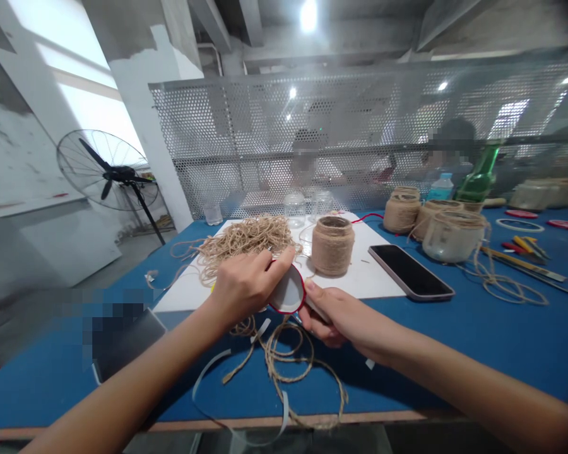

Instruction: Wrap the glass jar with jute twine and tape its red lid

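While both hands are gripping a round lid, string [284, 360] is lying all about.
The left hand [245, 285] and right hand [337, 316] are pinching the lid [288, 292], white with a red rim, just over the blue table [478, 334] near its front edge. One string-wrapped jar [332, 246] is standing on the white board [369, 277]; its inside is hidden. Three more wrapped jars [401, 213] are sitting at the right.

No text, label, brand, number or sign is showing clearly enough to read; any printing here is appearing too small or blurred.
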Demonstrator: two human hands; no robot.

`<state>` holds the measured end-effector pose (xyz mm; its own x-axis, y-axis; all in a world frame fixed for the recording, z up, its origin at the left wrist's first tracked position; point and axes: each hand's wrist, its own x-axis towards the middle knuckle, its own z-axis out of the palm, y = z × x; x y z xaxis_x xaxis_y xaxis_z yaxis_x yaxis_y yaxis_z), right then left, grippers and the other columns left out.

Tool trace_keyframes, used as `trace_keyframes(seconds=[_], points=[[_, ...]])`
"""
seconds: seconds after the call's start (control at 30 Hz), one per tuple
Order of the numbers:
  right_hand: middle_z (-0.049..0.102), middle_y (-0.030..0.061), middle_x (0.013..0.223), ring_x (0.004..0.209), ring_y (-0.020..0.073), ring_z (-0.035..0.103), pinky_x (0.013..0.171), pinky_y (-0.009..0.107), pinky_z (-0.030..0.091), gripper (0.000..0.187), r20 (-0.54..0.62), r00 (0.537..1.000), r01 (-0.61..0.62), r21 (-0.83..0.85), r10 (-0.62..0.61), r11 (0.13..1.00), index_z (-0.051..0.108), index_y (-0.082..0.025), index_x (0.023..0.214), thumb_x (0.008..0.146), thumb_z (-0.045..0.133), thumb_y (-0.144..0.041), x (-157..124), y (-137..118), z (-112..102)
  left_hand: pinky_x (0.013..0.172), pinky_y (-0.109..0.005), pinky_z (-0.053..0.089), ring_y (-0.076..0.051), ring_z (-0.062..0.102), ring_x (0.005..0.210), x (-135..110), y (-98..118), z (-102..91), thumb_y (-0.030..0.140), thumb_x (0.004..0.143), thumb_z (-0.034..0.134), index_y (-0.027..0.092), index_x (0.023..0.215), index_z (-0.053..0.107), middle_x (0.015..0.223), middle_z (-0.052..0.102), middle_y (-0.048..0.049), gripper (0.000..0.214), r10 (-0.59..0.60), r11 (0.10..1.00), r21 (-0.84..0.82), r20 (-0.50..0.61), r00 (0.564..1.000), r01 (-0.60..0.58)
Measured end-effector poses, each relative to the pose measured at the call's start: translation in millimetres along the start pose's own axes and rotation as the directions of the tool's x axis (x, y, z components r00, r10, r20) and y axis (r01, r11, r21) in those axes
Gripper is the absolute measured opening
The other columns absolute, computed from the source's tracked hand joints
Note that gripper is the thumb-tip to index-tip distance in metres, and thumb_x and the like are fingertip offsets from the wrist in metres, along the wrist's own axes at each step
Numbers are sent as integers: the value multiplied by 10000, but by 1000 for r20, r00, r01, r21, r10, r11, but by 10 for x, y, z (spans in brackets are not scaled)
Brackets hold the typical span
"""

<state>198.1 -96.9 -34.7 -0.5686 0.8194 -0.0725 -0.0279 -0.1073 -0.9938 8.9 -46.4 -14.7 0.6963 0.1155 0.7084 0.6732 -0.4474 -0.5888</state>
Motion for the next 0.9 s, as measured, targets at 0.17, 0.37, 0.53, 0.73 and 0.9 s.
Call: trace_keyframes(seconds=[0.17, 0.37, 0.53, 0.73, 0.9], points=[[259, -94, 361, 357, 47, 177, 368, 176, 190, 508, 21, 999, -31, 4, 31, 1000, 498, -155, 630, 891, 285, -534, 1, -39, -23, 479, -249, 279, -111, 452, 474, 36, 30, -30, 260, 815, 501, 216, 931, 576, 549, 509, 38, 144, 43, 999, 23, 24, 999, -43], [253, -95, 374, 367, 49, 167, 370, 184, 168, 498, 23, 999, -24, 23, 24, 999, 497, -158, 636, 881, 301, -544, 14, -18, -50, 548, -247, 395, -138, 575, 659, 59, 14, -26, 324, 810, 522, 179, 833, 575, 770, 621, -20, 156, 28, 999, -39, -2, 1000, -28], [250, -96, 364, 363, 48, 154, 375, 192, 155, 497, 31, 998, -47, 18, 46, 999, 488, -155, 622, 887, 300, -531, 12, -41, -51, 693, -252, 469, -160, 584, 884, 17, -52, -7, 201, 825, 519, 177, 1015, 545, 917, 626, -42, 194, 238, 959, -141, -66, 969, -245], [246, -95, 371, 374, 52, 166, 383, 192, 166, 499, 35, 999, -30, 26, 29, 999, 488, -155, 625, 888, 295, -532, -1, -41, -44, 794, -309, 488, -186, 567, 952, 46, -27, -22, 163, 849, 461, 128, 982, 537, 966, 630, -76, 157, 293, 921, -234, -106, 950, -310], [283, -93, 369, 364, 52, 202, 394, 189, 211, 455, 44, 999, -24, 39, 22, 999, 500, -155, 661, 898, 304, -491, -10, -66, -44, 750, -312, 499, -158, 595, 826, 80, -65, -68, 175, 837, 495, 155, 948, 563, 874, 648, -47, 132, 289, 942, -141, -126, 949, -305]])
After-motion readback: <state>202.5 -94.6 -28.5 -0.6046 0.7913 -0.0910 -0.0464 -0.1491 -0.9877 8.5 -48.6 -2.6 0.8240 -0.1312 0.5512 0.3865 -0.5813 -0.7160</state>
